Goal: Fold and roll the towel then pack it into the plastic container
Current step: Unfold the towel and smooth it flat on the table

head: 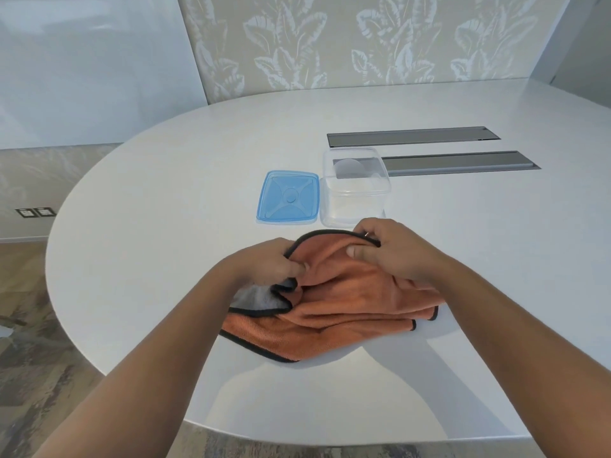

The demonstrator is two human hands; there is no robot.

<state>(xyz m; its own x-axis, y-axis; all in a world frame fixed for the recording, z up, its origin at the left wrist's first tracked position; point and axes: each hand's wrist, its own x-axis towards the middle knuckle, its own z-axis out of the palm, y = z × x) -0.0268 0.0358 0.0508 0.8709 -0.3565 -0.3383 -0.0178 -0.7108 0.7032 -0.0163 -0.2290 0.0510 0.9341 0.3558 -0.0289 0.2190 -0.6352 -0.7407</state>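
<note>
Gripping the black-trimmed far edge of the orange towel (334,302), both hands are engaged in the folding step, which by the look of the cloth is at an early stage. The left hand (267,262) has its fingers curled and its thumb pinched on the trim where the grey underside of the towel turns up beside it. The right hand (386,246) pinches the same edge further along, thumb pressed on the orange face and fingers curled over the trim. The towel lies bunched in loose layers on the white table (148,242), directly under and on the near side of both hands, with no flat, squared fold visible and no roll begun. Just beyond the right hand stands the clear plastic container (355,190), open at the top and apparently empty; whether the hand touches its near wall cannot be told. The blue lid (287,198) lies flat beside the container, just beyond the gap between the hands. The next move likely calls for drawing the pinched edge taut and laying it flush over the opposite edge, corners aligned. Wrinkles should be pressed out before rolling, since a loose roll may not fit the container.
</note>
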